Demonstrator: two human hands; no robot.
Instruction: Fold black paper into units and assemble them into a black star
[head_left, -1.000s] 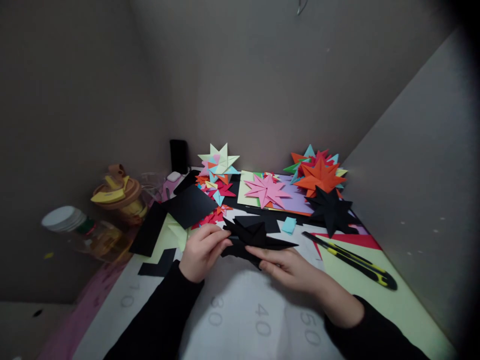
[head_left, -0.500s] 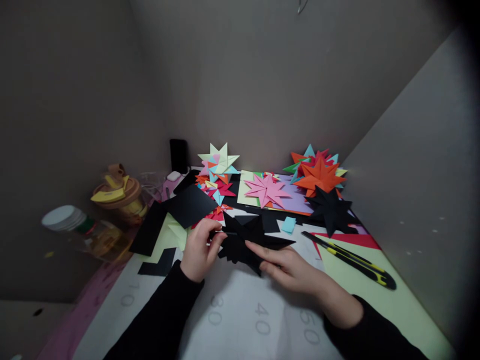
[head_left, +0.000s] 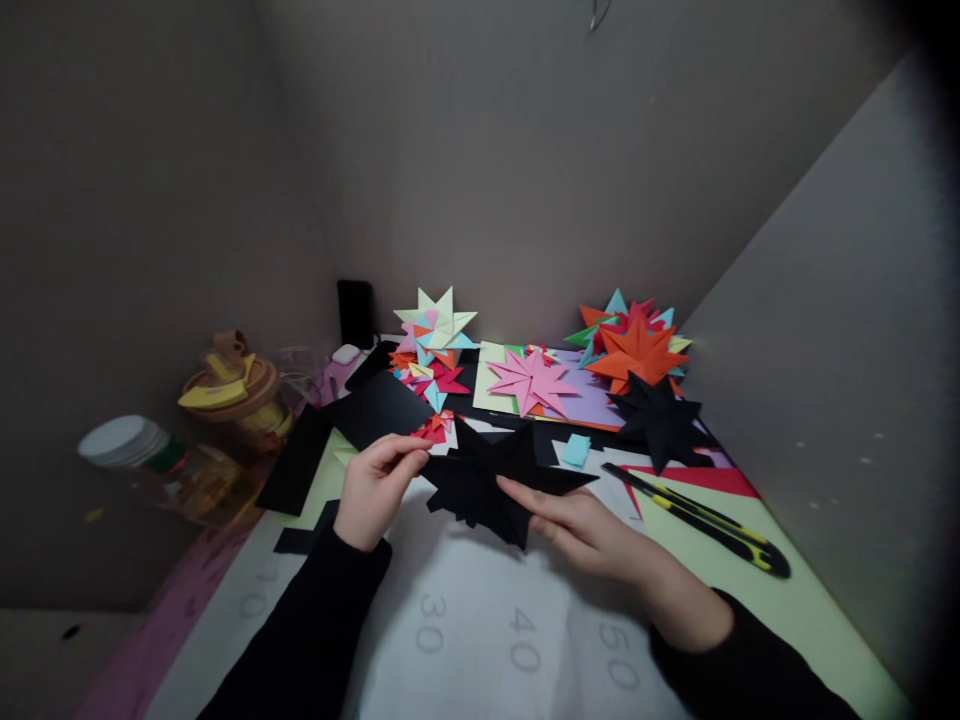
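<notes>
A black folded paper star (head_left: pixel 487 480) is held just above the white mat (head_left: pixel 465 640) printed with numbers. My left hand (head_left: pixel 375 485) pinches the star's left point between thumb and fingers. My right hand (head_left: pixel 577 525) grips its right side, with fingers stretched along a point and the thumb hidden underneath. The star faces up, with several points spread out.
Finished paper stars lie behind: pale green (head_left: pixel 439 320), pink (head_left: pixel 532 380), orange (head_left: pixel 637 350), black (head_left: pixel 660 420). A yellow-black utility knife (head_left: pixel 705 520) lies to the right. Black paper sheets (head_left: pixel 375 410), jars (head_left: pixel 232 395) and a lidded container (head_left: pixel 142 450) stand left. Walls close in on all sides.
The black star has been turned from nearly edge-on to face up and opened out. My left hand has slid left to the star's outer point.
</notes>
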